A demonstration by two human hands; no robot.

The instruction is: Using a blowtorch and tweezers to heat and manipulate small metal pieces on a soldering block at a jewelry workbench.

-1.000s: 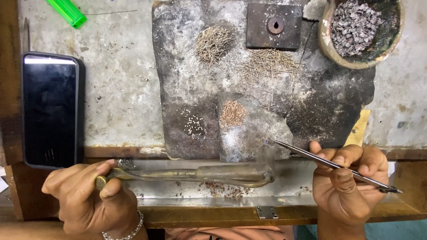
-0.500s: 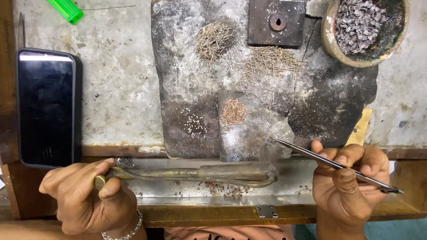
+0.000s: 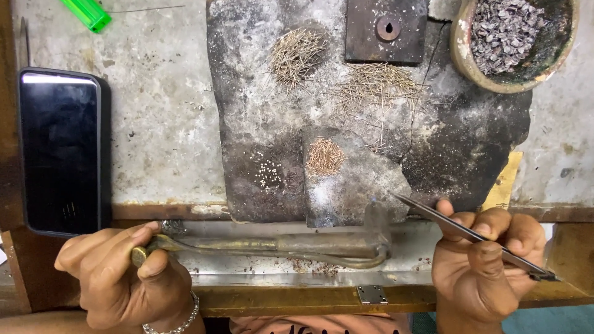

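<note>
- Stained grey tabletop (image 3: 161, 130) fills the view from above, with a scorched, dark irregular slab (image 3: 260, 93) laid on it as a work surface.
- On the slab lie separate heaps, kept apart by kind: two piles of thin wire pins (image 3: 296, 54), a small coppery pile of short wire bits (image 3: 325, 156) and a scatter of tiny pale beads (image 3: 268, 175).
- A square dark metal block with a hole (image 3: 387, 29) sits at the slab's top edge; a round clay bowl of grey chips (image 3: 513, 37) stands at the upper right.
- A black smartphone (image 3: 59, 151) lies face up at the left, well apart from the slab, with a green lighter (image 3: 86, 12) above it.
- Left hand (image 3: 124, 278) has its grip closed around the end of a brass blowpipe torch (image 3: 278, 246), which lies along the front ledge with its bent tip pointing up at the slab's near edge.
- Right hand (image 3: 489, 260) pinches long steel tweezers (image 3: 470, 235) like a pen, tips together and aimed at the slab's edge near the torch tip; whether they carry anything I cannot tell.
</note>
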